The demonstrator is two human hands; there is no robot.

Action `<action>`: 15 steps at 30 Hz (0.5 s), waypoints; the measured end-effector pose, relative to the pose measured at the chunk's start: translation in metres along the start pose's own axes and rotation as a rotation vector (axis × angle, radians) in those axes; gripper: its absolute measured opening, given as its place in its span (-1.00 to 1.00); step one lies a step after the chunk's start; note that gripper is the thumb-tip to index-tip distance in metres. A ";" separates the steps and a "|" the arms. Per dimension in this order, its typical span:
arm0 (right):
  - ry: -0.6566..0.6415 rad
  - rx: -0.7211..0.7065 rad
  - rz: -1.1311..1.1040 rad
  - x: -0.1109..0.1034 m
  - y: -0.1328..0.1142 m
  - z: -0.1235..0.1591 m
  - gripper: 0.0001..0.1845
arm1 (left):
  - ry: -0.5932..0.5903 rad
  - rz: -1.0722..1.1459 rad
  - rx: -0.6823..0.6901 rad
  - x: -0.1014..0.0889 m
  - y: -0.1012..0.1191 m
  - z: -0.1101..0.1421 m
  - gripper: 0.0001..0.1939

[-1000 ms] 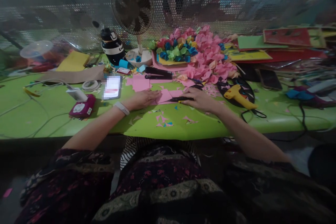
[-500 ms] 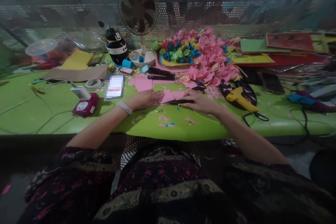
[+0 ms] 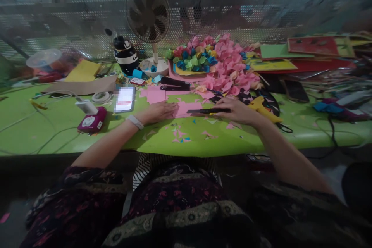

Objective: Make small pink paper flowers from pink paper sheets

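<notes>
My left hand (image 3: 159,112) lies flat at the left end of a pink paper piece (image 3: 187,108), its fingers stretched out and pressing on it. My right hand (image 3: 234,109) is closed around a utility knife (image 3: 210,111), black with a bit of yellow. The knife's dark blade points left and lies over the right part of the pink paper. Behind my left hand are more pink paper squares (image 3: 156,94) and a black stapler (image 3: 175,84). Small pink and blue paper scraps (image 3: 181,135) lie in front of the paper.
Folded paper flowers (image 3: 225,66) are heaped at the back. A fan (image 3: 148,13), dark bottle (image 3: 126,56) and phone (image 3: 124,99) stand or lie to the left. On the right are a yellow glue gun (image 3: 264,110) and stacked coloured sheets (image 3: 314,48). Cables cross the green table (image 3: 162,145).
My right hand has moved to the right with the knife, away from my left hand. More of the pink paper shows, lying flat without the raised flap. The view has shifted slightly.
</notes>
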State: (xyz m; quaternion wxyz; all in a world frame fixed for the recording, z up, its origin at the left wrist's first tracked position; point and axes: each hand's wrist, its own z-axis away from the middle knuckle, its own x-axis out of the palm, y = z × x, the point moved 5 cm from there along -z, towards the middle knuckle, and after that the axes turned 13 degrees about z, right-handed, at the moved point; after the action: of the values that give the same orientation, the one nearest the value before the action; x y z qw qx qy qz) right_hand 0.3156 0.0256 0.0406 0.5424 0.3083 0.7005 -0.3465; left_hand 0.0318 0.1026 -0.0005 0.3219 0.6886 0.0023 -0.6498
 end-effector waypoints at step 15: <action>0.074 0.017 0.017 0.017 -0.005 -0.022 -0.59 | 0.123 -0.068 -0.041 -0.004 0.021 0.000 -0.26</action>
State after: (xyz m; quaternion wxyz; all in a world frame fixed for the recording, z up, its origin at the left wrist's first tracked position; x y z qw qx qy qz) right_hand 0.2954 0.0420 0.0283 0.5163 0.3314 0.7145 -0.3364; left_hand 0.0401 0.0880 0.0120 0.3131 0.7198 0.0587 -0.6168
